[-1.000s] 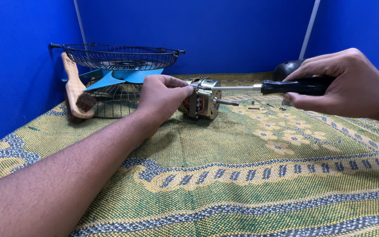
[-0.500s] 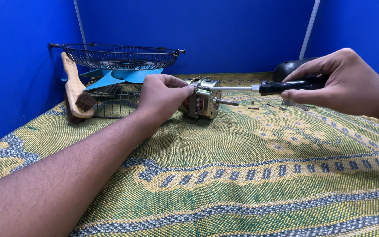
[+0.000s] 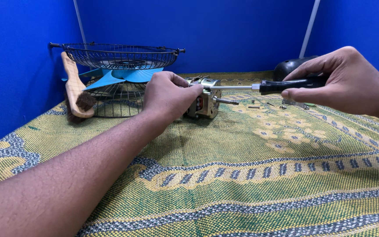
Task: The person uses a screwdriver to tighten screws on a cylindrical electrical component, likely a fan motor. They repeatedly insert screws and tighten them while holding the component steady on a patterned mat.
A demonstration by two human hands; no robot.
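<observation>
The small electric motor (image 3: 203,97) sits on the woven green and yellow mat (image 3: 251,175), directly under the fingertips of the left hand (image 3: 169,94) and partly covered by them; its metal shaft points out sideways toward the right hand. The left hand is curled over the motor's near end, fingers pressed together and gripping the housing, with the forearm stretching back across the mat toward the lower left. The screwdriver (image 3: 264,86) lies level in the air, its thin metal shank running from the right hand (image 3: 345,81) across to the top of the motor, where the tip meets the housing just beside the left fingertips. The right hand is closed around the black handle, thumb below and fingers wrapped over the top. Just below and beside the right hand, several small screws (image 3: 259,105) lie loose on the mat. Behind the right hand sits a dark rounded cover (image 3: 292,66), partly hidden by the knuckles. Beyond the left hand stands a round wire fan guard (image 3: 119,55), and under it a light blue fan blade (image 3: 123,77) rests on a second wire guard. Left of those, a wooden-handled brush (image 3: 76,90) leans against the guards, bristles down. Blue walls (image 3: 224,30) enclose the mat.
</observation>
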